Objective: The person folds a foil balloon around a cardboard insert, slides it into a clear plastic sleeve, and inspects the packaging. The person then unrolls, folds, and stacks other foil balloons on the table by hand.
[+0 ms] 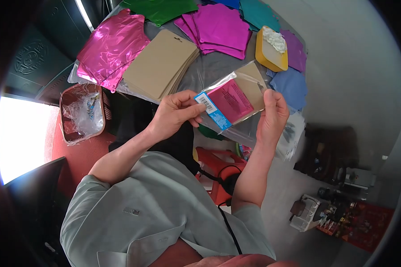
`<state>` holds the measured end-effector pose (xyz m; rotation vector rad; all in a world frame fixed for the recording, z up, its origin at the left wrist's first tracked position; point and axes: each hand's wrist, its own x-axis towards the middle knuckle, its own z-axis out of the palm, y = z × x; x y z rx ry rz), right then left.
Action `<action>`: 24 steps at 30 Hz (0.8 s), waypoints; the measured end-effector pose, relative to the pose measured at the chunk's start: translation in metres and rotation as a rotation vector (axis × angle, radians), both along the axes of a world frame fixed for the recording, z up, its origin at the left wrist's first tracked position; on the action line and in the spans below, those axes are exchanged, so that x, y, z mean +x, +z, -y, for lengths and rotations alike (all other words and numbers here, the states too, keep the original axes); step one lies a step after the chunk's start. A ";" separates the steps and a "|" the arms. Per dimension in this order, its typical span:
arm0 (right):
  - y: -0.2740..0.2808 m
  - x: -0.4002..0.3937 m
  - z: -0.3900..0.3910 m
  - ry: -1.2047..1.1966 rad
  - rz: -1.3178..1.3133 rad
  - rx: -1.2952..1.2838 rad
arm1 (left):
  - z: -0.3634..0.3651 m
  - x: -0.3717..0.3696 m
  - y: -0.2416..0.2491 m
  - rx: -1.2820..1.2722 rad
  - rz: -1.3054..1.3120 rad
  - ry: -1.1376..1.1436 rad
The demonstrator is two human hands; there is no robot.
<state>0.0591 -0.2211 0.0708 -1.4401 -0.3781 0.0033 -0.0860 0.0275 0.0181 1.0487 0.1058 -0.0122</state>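
Between both hands is a clear plastic package (236,100) with a brown card backing, a folded dark pink piece inside and a blue label with a barcode at one end. My left hand (176,110) pinches the label end between thumb and fingers. At the opposite end, my right hand (274,113) grips the edge near the card's hanger hole. The package is tilted and held above the table's near edge. Left of it lies a stack of brown cards (162,64) with hanger slots. Beyond it is a pile of magenta pieces (220,29).
Shiny pink foil pieces (113,46), green sheets (160,10), teal sheets (258,15) and blue sheets (289,86) ring the table. A yellow container (272,55) holds something white. A brown basket (83,113) with plastic scraps stands at left. A red stool (216,167) is below.
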 end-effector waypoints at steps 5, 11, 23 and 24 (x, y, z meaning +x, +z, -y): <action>0.003 -0.005 -0.003 0.006 0.001 -0.033 | -0.003 0.000 -0.002 -0.003 -0.015 -0.001; 0.049 -0.009 -0.010 0.017 -0.065 -0.160 | -0.001 -0.003 -0.006 0.092 -0.007 -0.027; 0.048 0.005 -0.012 0.125 0.110 -0.241 | 0.000 -0.003 -0.003 0.082 -0.022 0.010; 0.046 0.004 -0.011 0.120 0.126 -0.248 | 0.000 -0.003 -0.003 0.083 -0.022 0.009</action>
